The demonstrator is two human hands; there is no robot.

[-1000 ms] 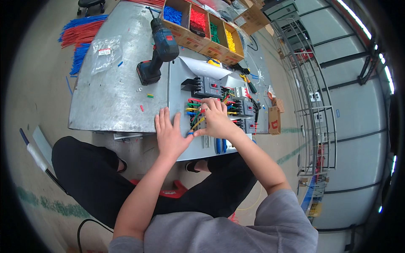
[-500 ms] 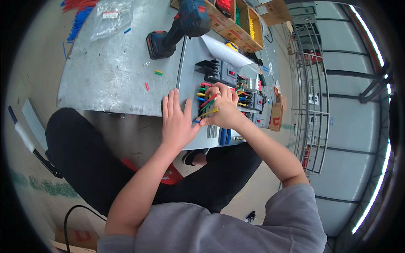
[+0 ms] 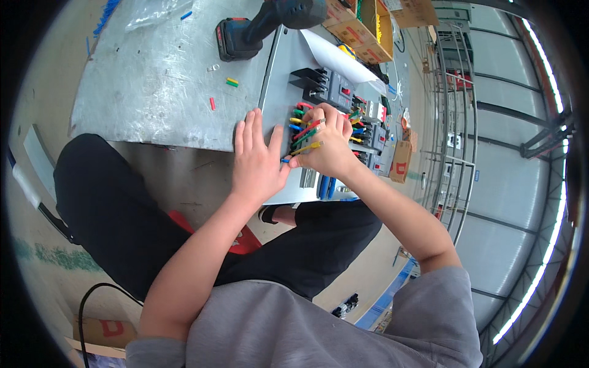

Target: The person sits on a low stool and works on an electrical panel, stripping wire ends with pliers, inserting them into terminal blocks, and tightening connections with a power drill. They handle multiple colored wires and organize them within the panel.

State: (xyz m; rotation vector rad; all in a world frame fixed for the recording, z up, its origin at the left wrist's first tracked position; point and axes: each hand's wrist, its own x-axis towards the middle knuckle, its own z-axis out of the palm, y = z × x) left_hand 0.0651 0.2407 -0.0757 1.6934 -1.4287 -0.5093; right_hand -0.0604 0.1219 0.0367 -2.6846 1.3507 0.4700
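Note:
My right hand [image 3: 330, 144] is closed over a bundle of coloured wires, its thumb and finger pinching a small blue-sleeved wire end [image 3: 285, 161]. A red wire [image 3: 307, 130] and a yellow wire [image 3: 305, 148], with bare metal lugs at their ends, stick out beside its fingers. My left hand [image 3: 253, 156] lies at the panel's edge with fingers stretched out, and its thumb comes close to the blue end. Whether that thumb touches it, I cannot tell. Behind my right hand, a grey circuit breaker [image 3: 334, 92] sits on the metal panel [image 3: 279, 92]; more breakers [image 3: 379, 150] are to the right.
A cordless drill [image 3: 245, 37] rests on the metal table [image 3: 147, 98]. Small red [image 3: 212, 103] and yellow-green sleeve pieces [image 3: 232, 82] lie nearby. Blue-handled pliers [image 3: 326, 187] are by the panel's near edge. Cardboard bins [image 3: 353, 37] stand at the back, beyond a white paper sheet [image 3: 334, 55].
The view has shifted, so the table and drill appear higher. Both hands keep nearly the same place at the panel, the right still pinching the blue wire end.

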